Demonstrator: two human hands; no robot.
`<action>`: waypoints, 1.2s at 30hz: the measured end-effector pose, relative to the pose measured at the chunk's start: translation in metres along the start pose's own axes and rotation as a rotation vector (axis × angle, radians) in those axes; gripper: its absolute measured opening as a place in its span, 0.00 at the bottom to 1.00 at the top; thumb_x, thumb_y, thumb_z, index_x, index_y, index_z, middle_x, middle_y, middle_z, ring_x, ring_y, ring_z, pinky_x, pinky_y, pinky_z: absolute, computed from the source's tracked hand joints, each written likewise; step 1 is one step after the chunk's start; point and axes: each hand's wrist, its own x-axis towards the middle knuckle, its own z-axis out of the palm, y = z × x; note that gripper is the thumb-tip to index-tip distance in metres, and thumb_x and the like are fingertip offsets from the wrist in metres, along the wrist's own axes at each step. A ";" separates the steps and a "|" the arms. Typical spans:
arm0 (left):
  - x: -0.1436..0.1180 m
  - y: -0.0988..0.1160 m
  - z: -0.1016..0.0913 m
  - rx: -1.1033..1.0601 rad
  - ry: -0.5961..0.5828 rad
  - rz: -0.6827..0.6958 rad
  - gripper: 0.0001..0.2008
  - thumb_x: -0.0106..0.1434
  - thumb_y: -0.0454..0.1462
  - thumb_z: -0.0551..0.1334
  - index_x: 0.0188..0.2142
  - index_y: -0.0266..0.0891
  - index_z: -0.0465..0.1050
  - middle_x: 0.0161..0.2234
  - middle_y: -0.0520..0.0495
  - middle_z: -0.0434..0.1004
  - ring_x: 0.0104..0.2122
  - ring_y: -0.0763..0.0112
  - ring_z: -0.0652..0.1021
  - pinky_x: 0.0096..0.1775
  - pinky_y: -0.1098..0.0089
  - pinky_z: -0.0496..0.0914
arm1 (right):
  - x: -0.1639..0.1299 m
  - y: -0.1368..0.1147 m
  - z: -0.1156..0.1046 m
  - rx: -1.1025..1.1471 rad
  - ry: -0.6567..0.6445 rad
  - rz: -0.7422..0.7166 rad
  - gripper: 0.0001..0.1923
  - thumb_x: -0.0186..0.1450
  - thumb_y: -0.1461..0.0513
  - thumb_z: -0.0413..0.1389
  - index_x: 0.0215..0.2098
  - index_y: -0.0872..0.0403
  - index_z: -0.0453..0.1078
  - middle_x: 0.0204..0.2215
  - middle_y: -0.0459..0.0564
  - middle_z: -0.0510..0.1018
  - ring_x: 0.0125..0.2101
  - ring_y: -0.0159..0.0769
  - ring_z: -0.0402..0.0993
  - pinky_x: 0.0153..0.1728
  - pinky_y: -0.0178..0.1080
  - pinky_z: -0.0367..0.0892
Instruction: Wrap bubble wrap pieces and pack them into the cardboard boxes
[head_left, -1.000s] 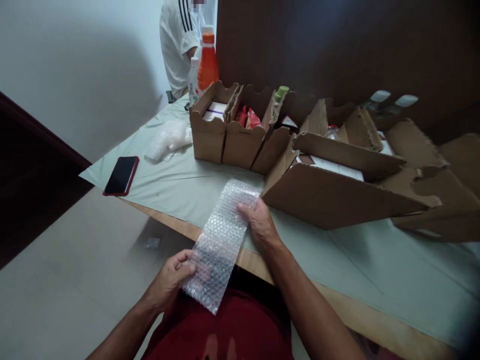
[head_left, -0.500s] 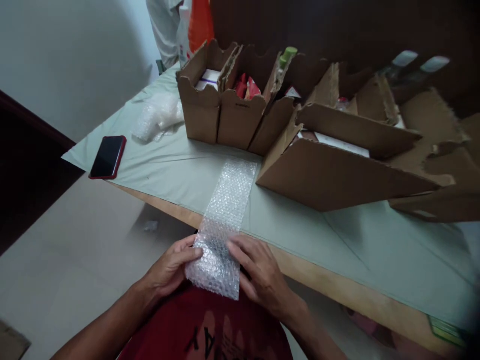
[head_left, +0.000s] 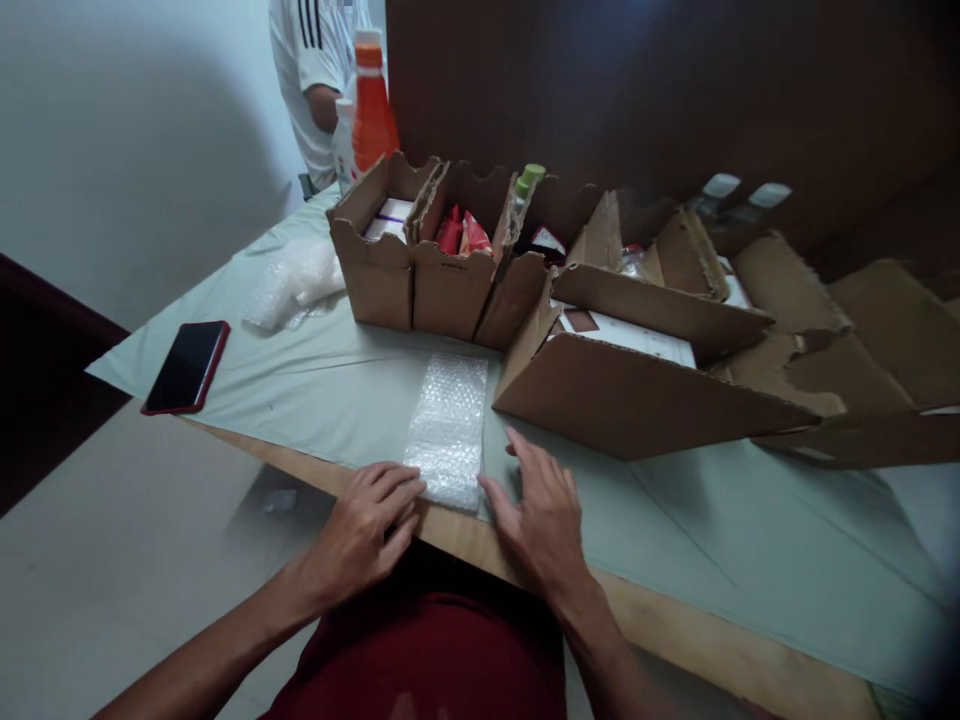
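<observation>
Bubble wrap (head_left: 448, 428) laid flat on the bench (head_left: 360, 380), lower centre of frame.
A second ago it hung over the edge, held; now released. Left hand (head_left: 367, 528) and right hand (head_left: 541, 510) rest flanking its near end, fingers spread, fingertips touching. Boxes (head_left: 420, 270) behind.

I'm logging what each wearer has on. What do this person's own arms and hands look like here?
Both forearms are bare, with no sleeves in view. The left hand and right hand wear no gloves, and no rings or watch show. A dark red garment covers the torso below them.
</observation>
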 end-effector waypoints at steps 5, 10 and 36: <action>0.003 -0.016 0.000 0.061 -0.028 0.016 0.24 0.66 0.33 0.63 0.61 0.43 0.71 0.58 0.38 0.77 0.58 0.50 0.74 0.57 0.48 0.69 | -0.006 -0.011 -0.013 0.145 -0.264 -0.257 0.24 0.67 0.63 0.60 0.61 0.53 0.68 0.59 0.61 0.75 0.57 0.51 0.71 0.53 0.52 0.68; 0.014 -0.012 -0.003 -0.033 0.006 -0.022 0.13 0.66 0.29 0.59 0.46 0.42 0.79 0.45 0.42 0.83 0.48 0.54 0.78 0.51 0.53 0.71 | 0.001 -0.022 0.003 0.268 -0.301 -0.176 0.13 0.71 0.67 0.53 0.49 0.51 0.76 0.45 0.54 0.84 0.46 0.43 0.79 0.48 0.47 0.72; 0.050 -0.016 0.005 0.179 0.003 -0.117 0.15 0.69 0.35 0.60 0.54 0.38 0.75 0.41 0.40 0.79 0.41 0.55 0.76 0.46 0.55 0.70 | -0.003 -0.020 -0.013 0.100 -0.187 -0.154 0.16 0.71 0.61 0.57 0.56 0.52 0.72 0.55 0.59 0.78 0.53 0.51 0.73 0.51 0.53 0.67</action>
